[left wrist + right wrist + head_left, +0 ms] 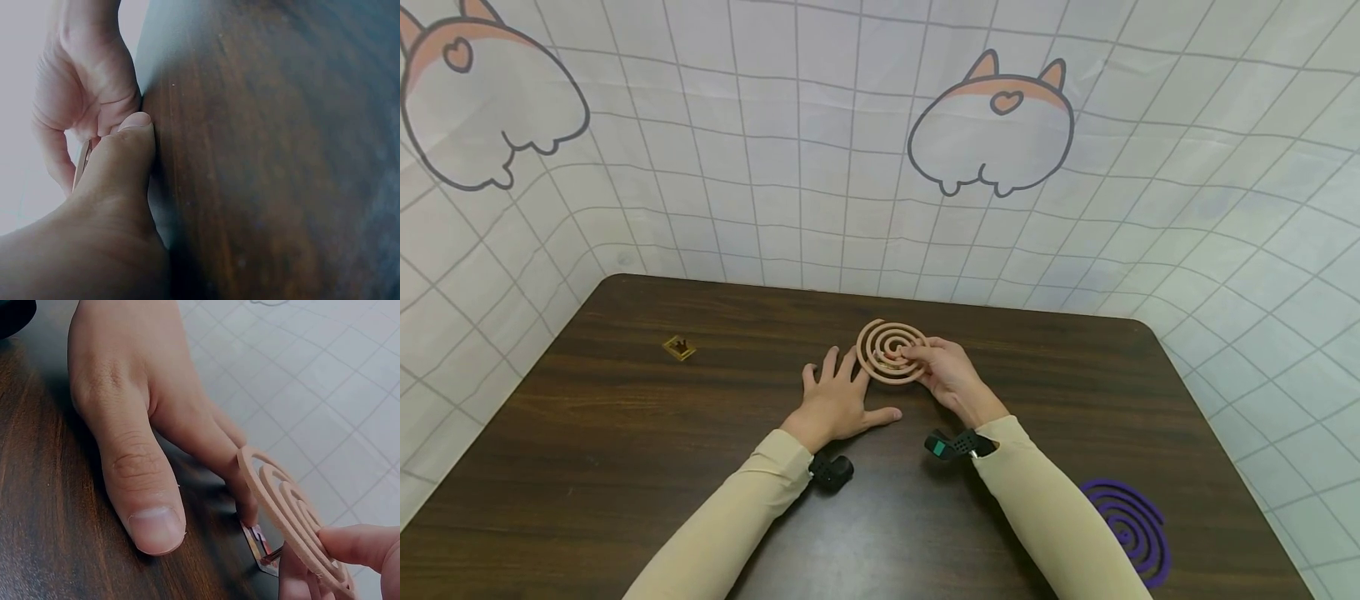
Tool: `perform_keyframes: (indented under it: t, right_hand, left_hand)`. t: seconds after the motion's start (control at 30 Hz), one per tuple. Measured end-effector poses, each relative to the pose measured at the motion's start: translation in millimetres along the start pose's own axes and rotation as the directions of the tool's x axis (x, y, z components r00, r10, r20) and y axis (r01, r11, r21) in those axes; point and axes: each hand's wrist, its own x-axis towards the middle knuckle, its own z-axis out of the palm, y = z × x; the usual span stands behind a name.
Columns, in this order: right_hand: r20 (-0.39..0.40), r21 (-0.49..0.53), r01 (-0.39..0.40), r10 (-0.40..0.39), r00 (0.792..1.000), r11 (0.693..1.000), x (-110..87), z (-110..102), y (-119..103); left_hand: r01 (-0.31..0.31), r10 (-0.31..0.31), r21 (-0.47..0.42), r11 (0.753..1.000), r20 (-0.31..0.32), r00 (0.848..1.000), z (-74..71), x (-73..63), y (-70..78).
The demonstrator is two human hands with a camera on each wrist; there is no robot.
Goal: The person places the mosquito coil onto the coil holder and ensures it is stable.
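Note:
A tan mosquito coil is tilted near the back middle of the table, and my right hand pinches it between thumb and fingers. In the right wrist view the coil stands nearly on edge above a small flat plate with a thin metal piece rising from it. My left hand rests on the table with its fingers spread, one fingertip right at that plate. From the left wrist, my left thumb lies straight in front of the right hand, which hides most of the coil.
A purple mosquito coil lies at the front right, partly behind the right sleeve. Far to the left lies a small square gold-edged plate with a dark centre. A white tiled-pattern curtain borders the dark wooden table.

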Motion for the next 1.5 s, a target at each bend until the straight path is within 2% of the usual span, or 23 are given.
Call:
perform_keyframes:
  t: [0.47, 0.87, 1.5]
  right_hand:
    - [-0.004, -0.001, 0.014, -0.014, 1.0, 1.0, 1.0, -0.5, 4.2]
    - [0.002, 0.007, 0.016, -0.016, 1.0, 1.0, 1.6, 1.5, 2.7]
    - [0.001, 0.017, 0.017, -0.017, 1.0, 1.0, 1.9, 1.1, 3.4]
  left_hand:
    - [0.015, -0.014, -0.014, 1.0, 0.04, 0.999, 3.0, 3.9, -1.0]
    - [0.016, -0.016, 0.0, 1.0, 0.021, 1.0, -2.2, -2.1, 1.5]
    - [0.014, -0.014, -0.007, 1.0, 0.015, 1.0, 0.0, -0.7, 1.6]
